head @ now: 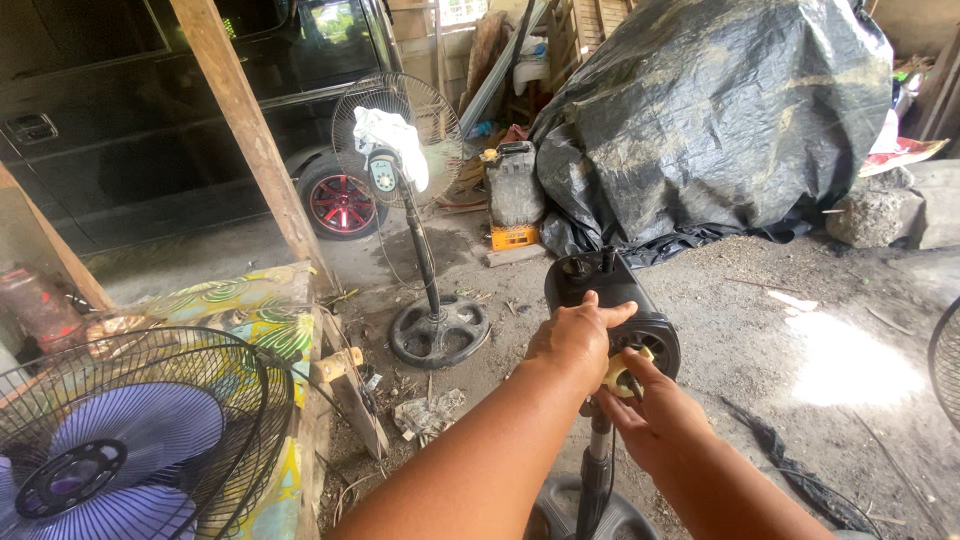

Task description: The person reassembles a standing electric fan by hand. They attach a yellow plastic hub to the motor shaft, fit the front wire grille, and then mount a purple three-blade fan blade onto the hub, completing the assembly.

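A black fan motor head (pixel 600 283) sits atop a grey pole (pixel 597 470) with a round dark base (pixel 590 515), no blades or cage on it. My left hand (pixel 575 338) rests on top of the motor housing and grips it. My right hand (pixel 650 415) is at the front of the motor, fingers pinched on a small pale yellow knob (pixel 620 375) by the shaft.
A standing fan (pixel 398 135) with a white rag on its cage stands behind. A caged fan with purple blades (pixel 120 440) lies at left on a patterned cloth. A black tarp-covered heap (pixel 715 110), a dark vehicle (pixel 150 100) and a wooden post (pixel 250 130) surround the dirt floor.
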